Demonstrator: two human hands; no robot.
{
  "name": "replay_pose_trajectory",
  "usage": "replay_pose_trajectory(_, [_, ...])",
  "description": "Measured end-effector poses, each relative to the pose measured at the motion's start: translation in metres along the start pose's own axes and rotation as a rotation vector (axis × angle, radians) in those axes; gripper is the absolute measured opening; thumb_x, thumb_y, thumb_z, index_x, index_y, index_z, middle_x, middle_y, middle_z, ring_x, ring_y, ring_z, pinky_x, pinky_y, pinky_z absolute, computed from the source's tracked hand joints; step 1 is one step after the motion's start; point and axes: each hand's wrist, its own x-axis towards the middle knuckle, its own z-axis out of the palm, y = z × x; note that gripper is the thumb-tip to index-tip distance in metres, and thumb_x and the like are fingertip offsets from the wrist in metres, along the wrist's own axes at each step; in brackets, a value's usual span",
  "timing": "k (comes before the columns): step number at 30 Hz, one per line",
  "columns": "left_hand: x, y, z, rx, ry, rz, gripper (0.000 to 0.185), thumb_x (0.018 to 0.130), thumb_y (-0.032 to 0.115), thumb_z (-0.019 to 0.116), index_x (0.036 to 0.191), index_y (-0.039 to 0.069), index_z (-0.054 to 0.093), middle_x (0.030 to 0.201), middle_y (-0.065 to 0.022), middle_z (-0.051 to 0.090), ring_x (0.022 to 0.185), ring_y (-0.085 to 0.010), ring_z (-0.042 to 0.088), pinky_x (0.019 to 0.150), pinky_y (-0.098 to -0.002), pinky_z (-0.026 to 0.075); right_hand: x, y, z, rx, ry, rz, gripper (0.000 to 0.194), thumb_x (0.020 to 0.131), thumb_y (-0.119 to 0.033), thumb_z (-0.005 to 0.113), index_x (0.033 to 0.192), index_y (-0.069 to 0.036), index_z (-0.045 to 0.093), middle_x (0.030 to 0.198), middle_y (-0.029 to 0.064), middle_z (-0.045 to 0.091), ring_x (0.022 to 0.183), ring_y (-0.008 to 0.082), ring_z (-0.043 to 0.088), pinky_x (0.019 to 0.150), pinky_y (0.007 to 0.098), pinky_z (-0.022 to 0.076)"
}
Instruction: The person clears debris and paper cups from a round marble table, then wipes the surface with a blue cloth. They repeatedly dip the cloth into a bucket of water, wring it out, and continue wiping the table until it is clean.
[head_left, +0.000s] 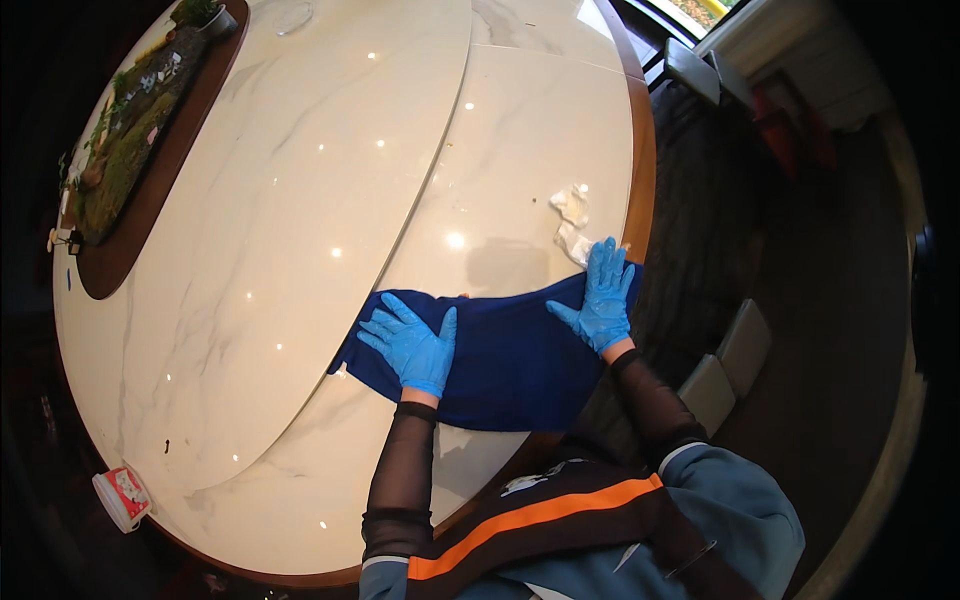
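A dark blue cloth (510, 352) lies spread over the near right part of a marble-patterned table (315, 195). My left hand (416, 345), in a light blue disposable glove, presses flat on the cloth's left part with fingers spread. On the cloth's right end, near the table's wooden rim (642, 172), rests my right hand (600, 304), gloved alike, its fingers also apart. Crumpled white tissues (574, 217) lie just beyond the right fingertips. A small brownish scrap (463, 295) shows at the cloth's far edge, and a pale scrap (341, 370) sits at its left corner.
A raised round turntable (255, 247) covers the table's middle, bearing a planted moss display (131, 142). On the lower left edge stands a white and red tub (124, 499). Chairs with pale seats (709, 394) are at the right. Small specks dot the tabletop.
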Motion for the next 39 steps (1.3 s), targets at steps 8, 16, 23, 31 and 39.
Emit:
replay_pose_trajectory(8, [0.000, -0.008, 0.017, -0.150, -0.010, 0.175, 0.111, 0.091, 0.074, 0.050, 0.152, -0.016, 0.025, 0.143, -0.0408, 0.040, 0.138, -0.0611, 0.031, 0.119, -0.0683, 0.011, 0.027, -0.004, 0.023, -0.059, -0.018, -0.085, 0.126, 0.079, -0.074, 0.067, 0.163, -0.002, 0.008, 0.169, 0.0248, 0.006, 0.157, 0.0444, 0.003, 0.124, 0.0607, -0.0010])
replay_pose_trajectory(16, [-0.002, -0.008, 0.018, -0.275, -0.071, 0.268, 0.109, 0.088, 0.074, 0.055, 0.150, -0.013, 0.034, 0.140, -0.0371, 0.046, 0.134, -0.0564, 0.039, 0.116, -0.0699, 0.016, 0.018, 0.019, 0.034, -0.125, -0.016, -0.191, 0.119, 0.081, -0.066, 0.071, 0.164, -0.005, 0.012, 0.170, 0.0226, 0.010, 0.157, 0.0399, 0.008, 0.126, 0.0567, 0.0011])
replay_pose_trajectory(23, [0.030, 0.022, 0.033, -0.496, 0.133, 0.549, 0.103, 0.088, 0.066, 0.060, 0.151, -0.011, 0.035, 0.148, -0.0357, 0.040, 0.144, -0.0534, 0.030, 0.122, -0.0630, 0.012, -0.003, -0.001, 0.033, -0.294, 0.098, -0.081, 0.105, 0.091, -0.062, 0.063, 0.162, 0.000, 0.015, 0.168, 0.0256, 0.014, 0.155, 0.0444, 0.013, 0.124, 0.0603, 0.0074])
replay_pose_trajectory(31, [0.055, -0.024, -0.008, -0.329, 0.045, 0.574, 0.121, 0.078, 0.078, 0.064, 0.161, 0.002, 0.021, 0.159, -0.0372, 0.024, 0.150, -0.0529, 0.020, 0.121, -0.0645, 0.007, -0.057, -0.090, 0.015, -0.196, -0.052, 0.465, 0.122, 0.083, -0.070, 0.067, 0.163, 0.000, 0.007, 0.168, 0.0283, 0.005, 0.153, 0.0523, 0.009, 0.120, 0.0672, 0.0103])
replay_pose_trajectory(39, [0.110, 0.029, -0.029, -0.142, 0.065, 0.291, 0.127, 0.076, 0.083, 0.062, 0.162, 0.003, 0.016, 0.154, -0.0420, 0.030, 0.145, -0.0550, 0.029, 0.118, -0.0690, 0.011, 0.027, -0.015, 0.001, 0.187, 0.150, 0.284, 0.130, 0.079, -0.064, 0.076, 0.162, 0.002, 0.000, 0.167, 0.0318, 0.001, 0.154, 0.0486, 0.009, 0.126, 0.0480, 0.0198])
